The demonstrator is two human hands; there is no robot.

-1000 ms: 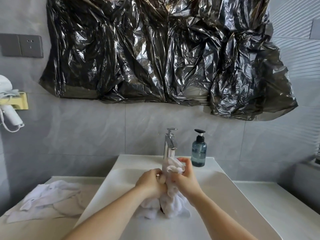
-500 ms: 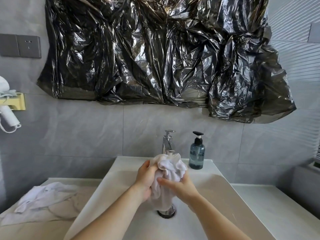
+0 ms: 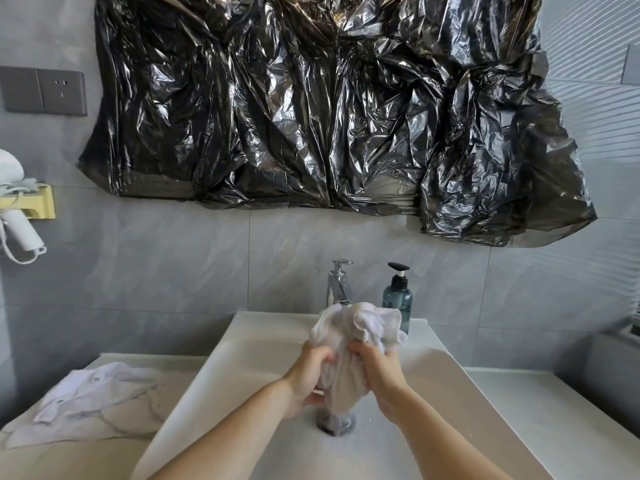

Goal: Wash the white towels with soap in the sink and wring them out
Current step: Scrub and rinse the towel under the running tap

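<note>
Above the white rectangular sink (image 3: 460, 386), left hand (image 3: 306, 379) and right hand (image 3: 379, 370) both grip a bunched wet white towel (image 3: 349, 341).

both hands grip towel (image 3: 349, 344), over sink (image 3: 263, 344)

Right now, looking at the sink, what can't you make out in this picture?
Head view only:
- Faucet spout: hidden behind the held towel, so running water cannot be told.
- Drain: partly covered by the towel's hanging end.
- Left hand fingers: buried in cloth.
- Soap bottle label: too small to read.
- Hair dryer: cut off by the left edge.
</note>
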